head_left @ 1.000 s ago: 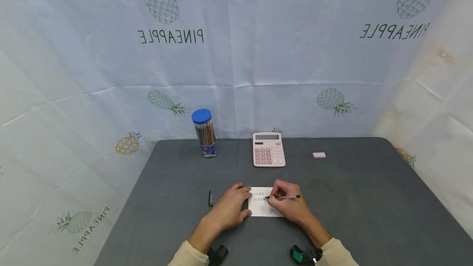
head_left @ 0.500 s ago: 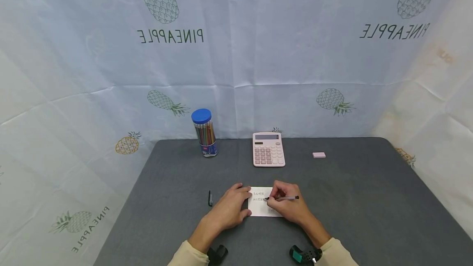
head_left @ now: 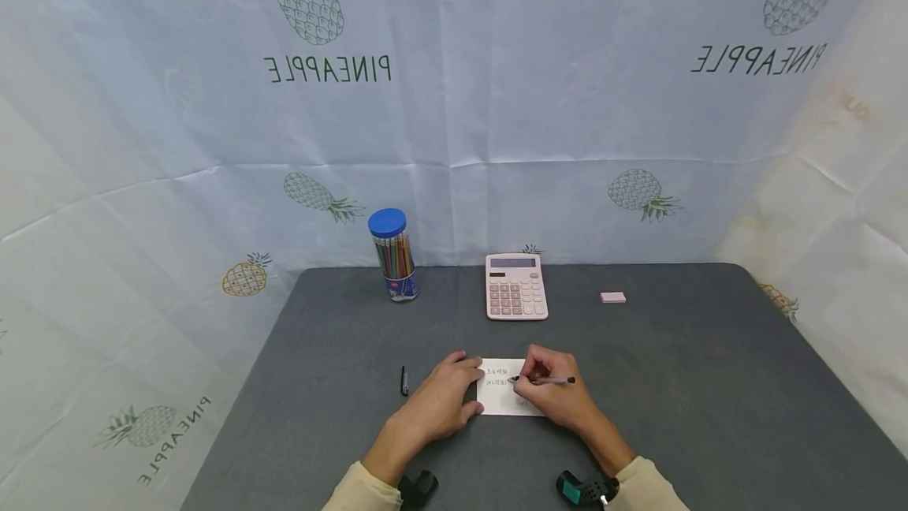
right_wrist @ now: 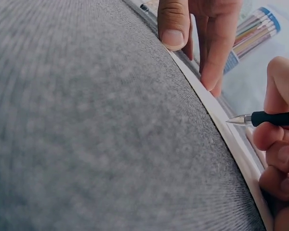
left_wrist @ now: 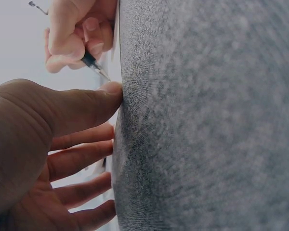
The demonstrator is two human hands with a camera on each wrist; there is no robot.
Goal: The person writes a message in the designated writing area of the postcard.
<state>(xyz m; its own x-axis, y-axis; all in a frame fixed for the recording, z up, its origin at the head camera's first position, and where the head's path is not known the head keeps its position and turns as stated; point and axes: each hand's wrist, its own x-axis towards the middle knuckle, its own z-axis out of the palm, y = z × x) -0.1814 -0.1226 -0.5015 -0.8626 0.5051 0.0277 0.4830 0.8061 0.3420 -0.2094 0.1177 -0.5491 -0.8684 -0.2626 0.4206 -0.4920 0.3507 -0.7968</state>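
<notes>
A small white sheet of paper (head_left: 500, 402) lies on the dark grey table, with two short lines of handwriting near its upper left. My right hand (head_left: 556, 389) pinches a pen (head_left: 553, 380) with a black grip, its tip at the second line. In the right wrist view the metal tip of the pen (right_wrist: 238, 120) meets the paper (right_wrist: 216, 108). My left hand (head_left: 441, 399) rests at the paper's left edge, thumb and fingertips touching it, fingers spread and fairly straight. The left wrist view shows the left thumb (left_wrist: 86, 108) pressing near the paper's edge.
A black pen cap (head_left: 404, 382) lies left of the left hand. Behind the paper is a pink calculator (head_left: 515, 288). A blue-lidded tub of pencils (head_left: 394, 257) stands back left, and a pink eraser (head_left: 613, 298) lies back right. A pineapple-print cloth (head_left: 454, 101) hangs behind the table.
The right hand and pen shift only slightly over the second line of writing, which looks a little longer. The left hand and the other things stay where they were.
</notes>
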